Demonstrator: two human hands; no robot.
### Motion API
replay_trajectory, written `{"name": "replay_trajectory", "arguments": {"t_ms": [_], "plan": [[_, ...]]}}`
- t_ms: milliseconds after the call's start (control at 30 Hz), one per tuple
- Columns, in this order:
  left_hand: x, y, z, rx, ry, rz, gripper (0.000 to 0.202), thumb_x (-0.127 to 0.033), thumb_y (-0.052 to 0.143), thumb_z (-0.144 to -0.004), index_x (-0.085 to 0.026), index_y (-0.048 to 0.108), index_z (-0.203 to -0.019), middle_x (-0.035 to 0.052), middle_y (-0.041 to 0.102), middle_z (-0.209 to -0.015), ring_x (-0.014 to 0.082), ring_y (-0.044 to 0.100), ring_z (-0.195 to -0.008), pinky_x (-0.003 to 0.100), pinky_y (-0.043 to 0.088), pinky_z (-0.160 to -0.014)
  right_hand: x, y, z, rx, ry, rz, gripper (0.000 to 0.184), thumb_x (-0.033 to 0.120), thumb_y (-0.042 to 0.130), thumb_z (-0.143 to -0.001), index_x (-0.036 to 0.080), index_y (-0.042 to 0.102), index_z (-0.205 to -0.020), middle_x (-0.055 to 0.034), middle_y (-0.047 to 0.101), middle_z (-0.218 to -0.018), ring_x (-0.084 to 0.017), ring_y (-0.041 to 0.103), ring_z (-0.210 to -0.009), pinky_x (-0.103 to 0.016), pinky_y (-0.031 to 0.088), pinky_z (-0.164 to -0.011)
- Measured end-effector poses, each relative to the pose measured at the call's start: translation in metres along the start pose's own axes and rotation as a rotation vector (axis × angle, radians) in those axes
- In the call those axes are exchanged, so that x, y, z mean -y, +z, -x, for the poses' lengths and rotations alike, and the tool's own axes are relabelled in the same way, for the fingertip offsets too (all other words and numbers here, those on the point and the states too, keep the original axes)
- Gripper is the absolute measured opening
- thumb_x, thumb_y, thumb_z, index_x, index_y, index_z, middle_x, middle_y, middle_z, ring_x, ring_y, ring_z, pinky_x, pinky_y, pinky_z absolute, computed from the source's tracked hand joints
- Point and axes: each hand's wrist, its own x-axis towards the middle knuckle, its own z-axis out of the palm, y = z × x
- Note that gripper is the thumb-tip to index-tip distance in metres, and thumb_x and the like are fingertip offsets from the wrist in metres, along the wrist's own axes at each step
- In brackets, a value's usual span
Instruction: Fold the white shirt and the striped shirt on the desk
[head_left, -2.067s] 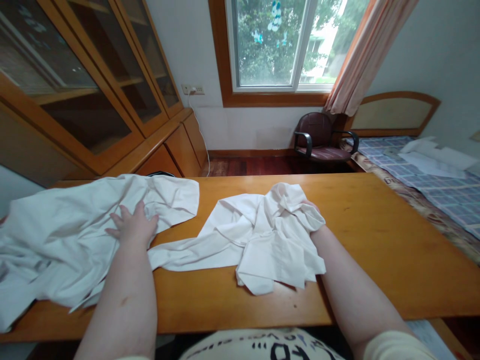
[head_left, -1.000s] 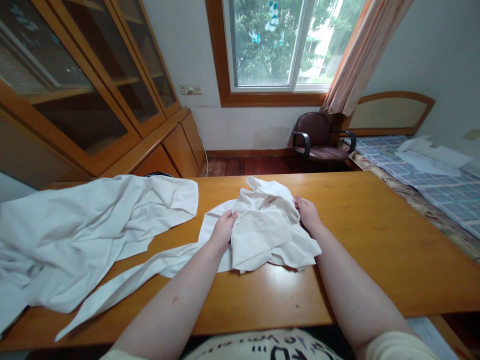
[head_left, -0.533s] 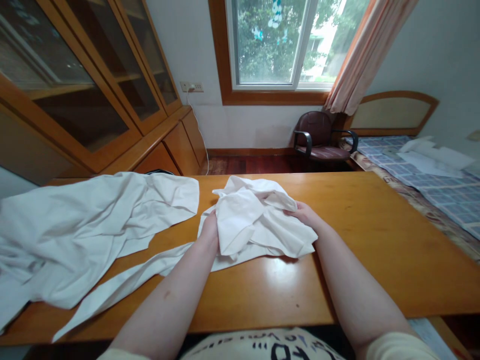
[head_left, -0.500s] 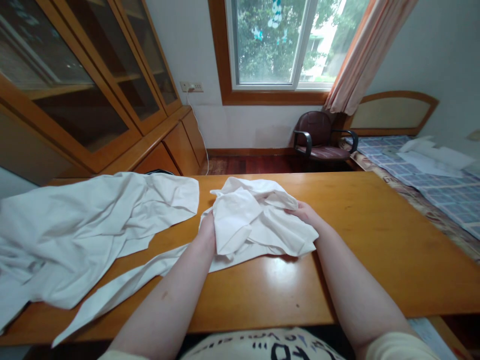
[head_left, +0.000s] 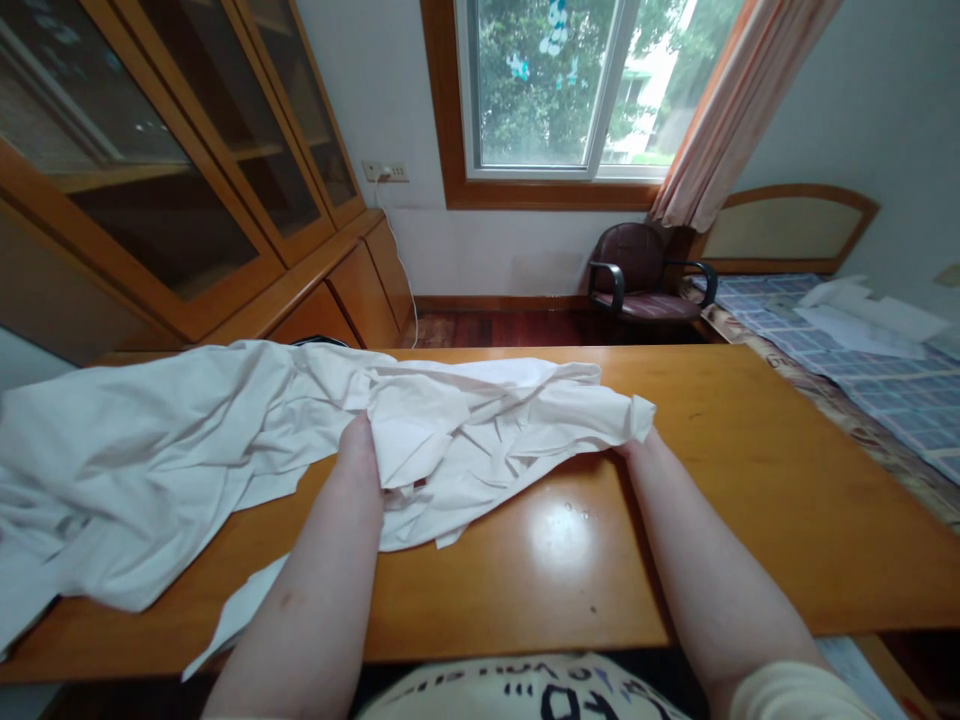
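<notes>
A crumpled white garment [head_left: 487, 420] is stretched across the middle of the wooden table [head_left: 750, 480], raised slightly off it. My left hand [head_left: 358, 450] grips its left part, with the fingers buried in the cloth. My right hand [head_left: 628, 447] holds its right end; the cloth covers nearly all of that hand. A long white strip [head_left: 240, 610] of the garment trails down to the table's front edge. A second, larger white cloth [head_left: 135, 450] lies spread over the table's left side, touching the garment.
A wood and glass cabinet [head_left: 150, 180] runs along the left wall. Beyond the table stand a dark red armchair [head_left: 645, 280], a window [head_left: 555, 80] with a pink curtain [head_left: 727, 110], and a bed [head_left: 862, 370] at the right.
Both hands have pulled apart and lifted, spreading the bunched garment out wide. Its left part now reaches the large cloth. Earlier the left hand left the large cloth and took hold of the garment.
</notes>
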Motion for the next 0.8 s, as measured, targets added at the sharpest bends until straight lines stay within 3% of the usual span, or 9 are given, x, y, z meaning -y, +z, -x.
{"name": "replay_trajectory", "arguments": {"t_ms": [100,200,300,400,500,567,633,700,800], "plan": [[-0.001,-0.003,-0.016,-0.11,0.273,-0.043,0.036,-0.037,0.04,-0.085,-0.017,0.062,-0.107,0.0093,0.071,-0.099,0.0257,0.066,-0.098,0.038,0.057,-0.078,-0.005,-0.001,-0.007,0.046,0.185,-0.266,0.032,0.046,0.054,-0.078,0.018,0.065,-0.088,-0.0139,0.07,-0.094,-0.031,0.065,-0.093,-0.05,0.053,-0.081],[0.002,-0.008,-0.031,-0.348,0.608,-0.32,0.044,-0.029,0.026,-0.092,-0.007,0.055,-0.116,0.0138,0.066,-0.111,0.0251,0.062,-0.105,0.039,0.053,-0.085,-0.014,-0.003,-0.013,-0.215,0.198,-0.403,0.029,0.047,0.053,-0.077,0.02,0.06,-0.085,-0.0099,0.069,-0.093,-0.028,0.066,-0.091,-0.049,0.053,-0.083],[0.009,-0.01,-0.03,-0.52,0.843,-0.542,0.051,-0.032,0.028,-0.094,0.001,0.042,-0.131,0.023,0.049,-0.134,0.0299,0.047,-0.124,0.046,0.039,-0.103,-0.021,-0.003,-0.012,-0.464,-0.006,-0.28,0.03,0.043,0.062,-0.074,0.02,0.059,-0.092,-0.0076,0.067,-0.102,-0.024,0.064,-0.095,-0.046,0.049,-0.089],[0.018,-0.005,-0.016,-0.489,1.132,-0.743,0.055,-0.034,0.046,-0.09,-0.009,0.04,-0.138,0.0172,0.029,-0.151,0.0274,0.023,-0.14,0.044,0.017,-0.116,-0.018,0.0,-0.002,-0.531,-0.318,0.015,0.034,0.043,0.062,-0.077,0.019,0.061,-0.1,-0.0087,0.065,-0.109,-0.023,0.061,-0.102,-0.045,0.043,-0.097],[0.031,0.004,-0.005,-0.22,1.417,-1.191,0.037,-0.032,0.047,-0.09,-0.019,0.058,-0.122,0.0103,0.048,-0.139,0.0252,0.035,-0.135,0.043,0.022,-0.114,-0.009,0.005,0.013,-0.209,-0.483,0.288,0.039,0.045,0.061,-0.08,0.02,0.062,-0.109,-0.0105,0.065,-0.112,-0.024,0.06,-0.104,-0.045,0.042,-0.097],[0.04,0.01,-0.004,0.004,1.38,-1.455,0.033,-0.031,0.043,-0.091,-0.022,0.063,-0.116,0.0077,0.059,-0.128,0.0224,0.048,-0.125,0.039,0.032,-0.109,-0.005,0.011,0.02,0.123,-0.477,0.503,0.053,0.046,0.069,-0.074,0.022,0.06,-0.12,-0.0118,0.06,-0.124,-0.027,0.055,-0.114,-0.047,0.039,-0.101],[0.049,0.014,-0.007,0.113,1.233,-1.671,0.036,-0.031,0.044,-0.09,-0.021,0.062,-0.12,0.0085,0.059,-0.129,0.0227,0.053,-0.118,0.037,0.039,-0.104,-0.006,0.018,0.023,0.347,-0.429,0.715,0.07,0.045,0.078,-0.064,0.025,0.056,-0.128,-0.012,0.05,-0.138,-0.03,0.046,-0.126,-0.05,0.032,-0.107],[0.056,0.015,-0.01,0.111,1.096,-1.851,0.045,-0.034,0.05,-0.087,-0.018,0.056,-0.129,0.0114,0.051,-0.138,0.0271,0.051,-0.122,0.041,0.037,-0.105,-0.012,0.025,0.021,0.414,-0.382,0.845,0.069,0.042,0.08,-0.061,0.025,0.059,-0.126,-0.0114,0.045,-0.143,-0.031,0.041,-0.13,-0.05,0.029,-0.108],[0.061,0.014,-0.013,0.125,0.978,-1.986,0.059,-0.036,0.055,-0.084,-0.018,0.045,-0.139,0.0123,0.037,-0.149,0.0293,0.041,-0.132,0.046,0.028,-0.111,-0.021,0.03,0.017,0.349,-0.365,0.846,0.028,0.031,0.07,-0.071,0.024,0.072,-0.098,-0.0095,0.056,-0.132,-0.027,0.051,-0.121,-0.045,0.036,-0.104]]}}
